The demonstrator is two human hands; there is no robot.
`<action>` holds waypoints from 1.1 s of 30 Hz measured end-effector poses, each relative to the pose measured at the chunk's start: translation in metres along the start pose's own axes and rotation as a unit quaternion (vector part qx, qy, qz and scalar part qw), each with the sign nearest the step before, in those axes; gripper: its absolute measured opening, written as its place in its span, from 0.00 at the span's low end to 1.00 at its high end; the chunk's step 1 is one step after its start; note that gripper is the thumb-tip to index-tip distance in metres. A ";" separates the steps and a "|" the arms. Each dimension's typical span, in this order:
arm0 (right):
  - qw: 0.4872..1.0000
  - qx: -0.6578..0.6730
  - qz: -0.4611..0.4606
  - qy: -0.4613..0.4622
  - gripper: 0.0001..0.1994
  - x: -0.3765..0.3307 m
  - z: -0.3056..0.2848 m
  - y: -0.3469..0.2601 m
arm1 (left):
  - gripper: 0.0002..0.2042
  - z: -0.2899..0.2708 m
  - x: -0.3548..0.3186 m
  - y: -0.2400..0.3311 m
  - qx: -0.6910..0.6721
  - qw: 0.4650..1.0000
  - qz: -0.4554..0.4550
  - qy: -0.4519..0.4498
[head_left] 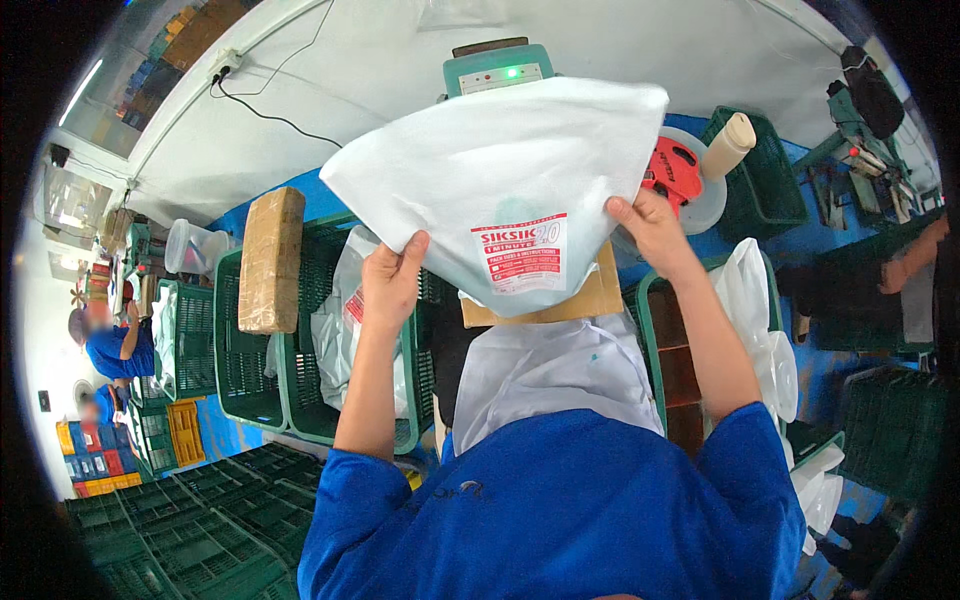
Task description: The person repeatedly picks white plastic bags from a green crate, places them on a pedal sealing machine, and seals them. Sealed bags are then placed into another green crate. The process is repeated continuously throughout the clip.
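A white plastic bag [490, 150] with a red printed label is stretched between my hands, its broad edge fanned out at the top. My left hand [395, 275] pinches its lower left side between thumb and fingers. On the right side, my right hand [652, 228] grips it with the thumb on the front. Behind the bag stands a green machine [497, 70] with a lit green lamp; the bag hides its lower part. Below the bag, part of a brown cardboard piece [600, 290] shows in front of my white apron [555, 375].
Left are green crates [285, 400], one holding white bags, with a taped brown block [270, 260] across the rims. Right are a red tape dispenser [675, 172], a cream roll [728, 145] and another crate [760, 190]. A co-worker's arm [910, 258] shows far right; people in blue stand far left.
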State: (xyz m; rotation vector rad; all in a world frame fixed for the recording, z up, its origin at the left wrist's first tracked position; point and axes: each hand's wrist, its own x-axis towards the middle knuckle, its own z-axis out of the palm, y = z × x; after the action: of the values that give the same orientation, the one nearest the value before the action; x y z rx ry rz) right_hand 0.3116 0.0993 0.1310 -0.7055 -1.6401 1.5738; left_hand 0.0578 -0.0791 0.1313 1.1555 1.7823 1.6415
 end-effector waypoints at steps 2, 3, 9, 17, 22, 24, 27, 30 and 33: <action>0.995 -0.097 -0.014 0.027 0.16 0.003 0.001 0.003 | 0.12 0.008 0.004 0.006 0.057 0.997 0.001 0.050; 0.984 -0.155 0.034 0.076 0.16 0.004 0.000 0.003 | 0.12 0.012 0.005 0.008 0.078 0.995 0.031 0.058; 0.966 -0.211 0.038 0.144 0.17 -0.018 0.003 0.040 | 0.16 0.039 -0.017 -0.032 0.117 0.983 -0.084 0.110; 0.951 -0.191 0.186 0.158 0.21 -0.072 0.021 0.147 | 0.17 0.069 -0.072 -0.129 0.168 0.975 -0.144 0.010; 0.968 -0.095 0.157 0.173 0.16 -0.066 0.010 0.135 | 0.13 0.063 -0.050 -0.102 -0.060 0.971 -0.231 -0.009; 0.980 -0.019 0.072 0.184 0.15 -0.057 0.002 0.129 | 0.12 0.068 -0.038 -0.089 -0.183 0.953 -0.240 0.036; 0.962 0.033 0.140 0.231 0.15 -0.047 -0.004 0.126 | 0.13 0.081 -0.035 -0.081 0.103 0.972 -0.177 0.115; 0.949 -0.027 0.190 0.252 0.17 -0.044 0.000 0.128 | 0.15 0.087 -0.038 -0.088 0.037 0.978 -0.148 0.143; 0.946 0.006 0.196 0.259 0.18 -0.039 0.002 0.127 | 0.15 0.081 -0.036 -0.099 0.002 0.977 -0.164 0.140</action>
State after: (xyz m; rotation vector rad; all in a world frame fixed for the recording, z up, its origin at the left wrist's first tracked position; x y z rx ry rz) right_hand 0.3191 0.0787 -0.0002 -1.3727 -1.1412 1.4837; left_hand 0.1148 -0.0555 0.0132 0.6082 2.0194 1.6582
